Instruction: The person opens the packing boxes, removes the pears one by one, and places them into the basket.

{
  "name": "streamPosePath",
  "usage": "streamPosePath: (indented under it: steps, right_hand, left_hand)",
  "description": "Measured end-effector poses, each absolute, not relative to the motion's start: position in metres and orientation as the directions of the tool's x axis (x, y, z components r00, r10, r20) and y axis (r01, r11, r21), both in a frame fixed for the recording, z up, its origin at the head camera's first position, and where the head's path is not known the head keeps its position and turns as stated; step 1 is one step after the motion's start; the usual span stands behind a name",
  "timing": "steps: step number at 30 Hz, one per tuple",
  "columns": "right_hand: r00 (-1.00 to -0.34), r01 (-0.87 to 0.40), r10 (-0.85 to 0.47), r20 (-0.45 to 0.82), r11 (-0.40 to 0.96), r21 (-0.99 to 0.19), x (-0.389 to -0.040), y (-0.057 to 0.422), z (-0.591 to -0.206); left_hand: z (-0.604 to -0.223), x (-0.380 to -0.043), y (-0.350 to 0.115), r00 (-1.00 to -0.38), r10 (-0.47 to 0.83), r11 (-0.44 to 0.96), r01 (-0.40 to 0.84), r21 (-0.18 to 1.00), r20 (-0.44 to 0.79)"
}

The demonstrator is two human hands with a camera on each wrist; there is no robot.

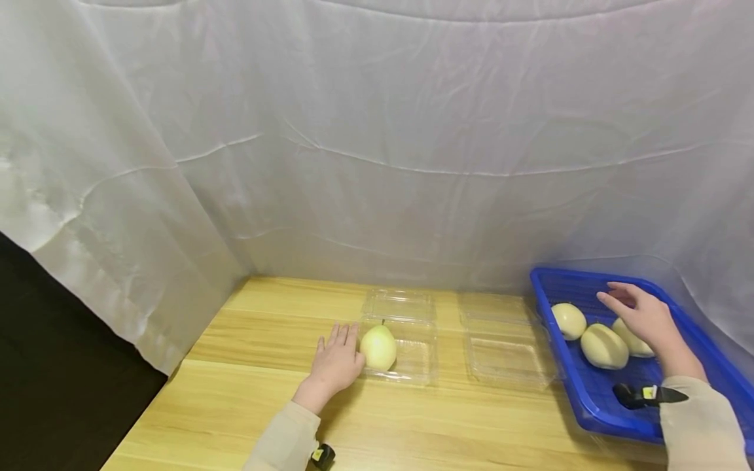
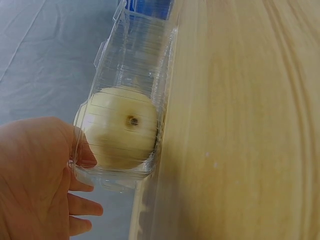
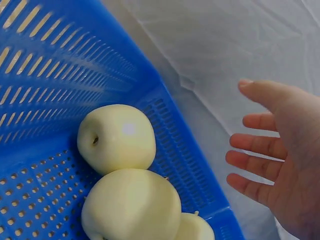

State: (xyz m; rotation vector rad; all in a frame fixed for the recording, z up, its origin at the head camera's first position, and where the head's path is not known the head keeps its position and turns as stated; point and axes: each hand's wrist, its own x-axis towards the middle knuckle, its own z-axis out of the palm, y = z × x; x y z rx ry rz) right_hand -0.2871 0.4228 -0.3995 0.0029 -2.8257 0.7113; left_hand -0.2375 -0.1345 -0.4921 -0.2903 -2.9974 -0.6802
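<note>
A pale yellow pear point(image 1: 379, 348) stands in the left part of a clear plastic clamshell box point(image 1: 415, 353), whose lid is folded back toward the curtain. My left hand point(image 1: 337, 362) rests at the box's left side, fingers extended, fingertips right at its wall beside the pear. In the left wrist view the pear point(image 2: 120, 127) shows through the clear wall. My right hand point(image 1: 645, 320) hovers over the blue basket point(image 1: 612, 418), thumb and fingers spread apart with nothing between them. Under it lie three pears, one point(image 3: 131, 205) in the middle of the group.
A second clear clamshell box point(image 1: 506, 356), its lid laid back, stands between the first box and the basket. A white curtain point(image 1: 377, 144) hangs behind the wooden table point(image 1: 247, 405). Dark space point(image 1: 59, 366) lies past the table's left edge.
</note>
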Motion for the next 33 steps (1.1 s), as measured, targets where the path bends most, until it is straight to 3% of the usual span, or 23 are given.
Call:
streamPosePath:
  steps: [6, 17, 26, 33]
  right_hand:
    - [-0.955, -0.091, 0.065, 0.289, 0.864, -0.495, -0.285, 0.417, -0.393]
    - [-0.952, -0.122, 0.045, 0.301, 0.850, -0.513, -0.278, 0.386, -0.383]
    - [-0.936, -0.226, -0.027, 0.350, 0.810, -0.542, -0.267, 0.342, -0.376]
    - [-0.890, -0.382, -0.129, 0.437, 0.734, -0.562, -0.258, 0.298, -0.376]
  left_hand:
    - [-0.490, -0.235, -0.135, -0.979, 0.173, 0.890, 0.201, 0.410, 0.106]
    - [-0.491, -0.236, -0.135, -0.981, 0.165, 0.897, 0.193, 0.398, 0.104]
    - [-0.491, -0.237, -0.135, -0.979, 0.168, 0.905, 0.199, 0.377, 0.112]
    - [-0.492, -0.237, -0.136, -0.978, 0.172, 0.908, 0.204, 0.365, 0.120]
